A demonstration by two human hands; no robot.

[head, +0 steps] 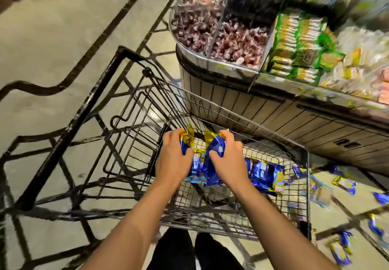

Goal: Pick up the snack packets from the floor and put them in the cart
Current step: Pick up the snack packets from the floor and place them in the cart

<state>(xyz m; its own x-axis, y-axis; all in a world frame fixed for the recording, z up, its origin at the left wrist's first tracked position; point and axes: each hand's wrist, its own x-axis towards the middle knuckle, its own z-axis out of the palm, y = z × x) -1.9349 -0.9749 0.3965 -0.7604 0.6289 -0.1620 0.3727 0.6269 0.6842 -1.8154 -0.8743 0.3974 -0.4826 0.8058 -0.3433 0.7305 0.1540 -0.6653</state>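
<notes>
Both my hands hold a bunch of blue and gold snack packets [202, 164] over the basket of the wire shopping cart [308, 185]. My left hand [174, 156] grips the left side of the bunch. Its right side is gripped by my right hand [228, 160]. More of the same packets [265, 175] lie inside the cart at the right. On the floor to the right of the cart, several blue and gold packets [345, 184] lie scattered, some near the bottom right corner [339, 250].
The cart's black handle [88, 109] runs at the left. A shop display stand [273, 109] stands right behind the cart, with bins of wrapped sweets [221, 31] and green snack packs [299, 44]. Tiled floor [52, 38] stretches to the left.
</notes>
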